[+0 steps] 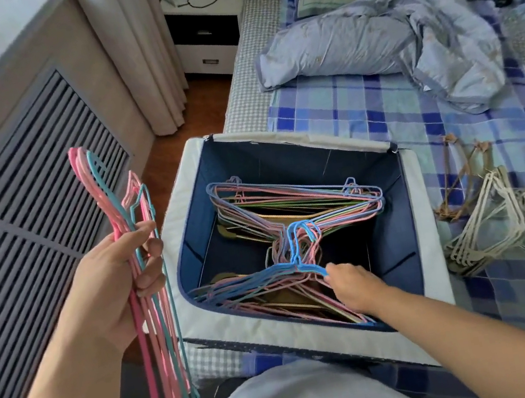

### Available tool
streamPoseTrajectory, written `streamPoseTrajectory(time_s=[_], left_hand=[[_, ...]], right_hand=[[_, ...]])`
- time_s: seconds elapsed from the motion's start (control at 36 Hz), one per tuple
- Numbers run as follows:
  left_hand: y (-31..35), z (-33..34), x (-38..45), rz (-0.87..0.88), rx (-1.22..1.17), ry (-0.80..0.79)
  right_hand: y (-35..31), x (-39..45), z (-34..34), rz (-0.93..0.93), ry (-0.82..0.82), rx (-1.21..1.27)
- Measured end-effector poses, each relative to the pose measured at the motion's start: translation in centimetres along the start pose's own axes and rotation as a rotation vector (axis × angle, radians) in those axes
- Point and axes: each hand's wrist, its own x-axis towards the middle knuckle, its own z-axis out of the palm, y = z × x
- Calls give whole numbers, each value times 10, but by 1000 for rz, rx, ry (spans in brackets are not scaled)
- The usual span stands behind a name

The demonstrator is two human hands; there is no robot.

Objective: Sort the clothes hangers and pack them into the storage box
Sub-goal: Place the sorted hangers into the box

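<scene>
My left hand [121, 274] grips a bundle of pink and teal wire hangers [151, 321], held upright to the left of the storage box. The box [279, 138], white outside and navy inside, sits open on the bed's edge. Inside lie two stacks of coloured wire hangers, one at the back [296, 203] and one at the front [262, 289], hooks meeting in the middle. My right hand [352, 284] reaches into the box and holds a blue hanger [303, 261] on top of the front stack.
On the blue checked bedsheet [360, 106] right of the box lie a pile of beige hangers [488, 230] and several brownish ones [459, 179]. A crumpled duvet [383, 36] lies further back. A slatted radiator cover [29, 203] and a nightstand [206, 34] stand to the left.
</scene>
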Motion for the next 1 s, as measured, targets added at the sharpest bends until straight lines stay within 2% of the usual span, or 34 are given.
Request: streamPoseTrajectory(time_s=[0.17,0.25,0.31,0.36,0.47,0.61,0.67,0.75,0.81,0.89,0.94,1.0], left_hand=[[7,10,3,-7,23,-24],[15,17,2,23,26,-57],[23,22,1,48,19,-89],[31,28,-1,76,16,-118],[47,48,-4,55,-13,-176],[67,81,-1,-111,56,-384],[74,93,-1,-132,65,-458],[72,117,-4,-88,64,-569],[61,142,-7,-22,139,-594],[42,186,-15,117,352,-497],[33,206,-19,175,502,-507],[26,212,-18,252,642,-517]], right_hand=[[-19,6,3,-118,9,-483],[-22,12,-6,-74,-44,-551],[-26,9,-21,-6,-103,-508],[-32,3,-45,64,-153,-352],[-47,-13,-117,48,-81,172],[-77,-53,-213,-84,247,805],[-86,-72,-243,-137,282,979],[-100,-93,-264,-298,103,1095],[-109,-96,-270,-339,81,1083],[-114,-89,-277,-235,346,1033],[-111,-85,-279,-148,507,1125],[-106,-85,-278,-124,587,1229]])
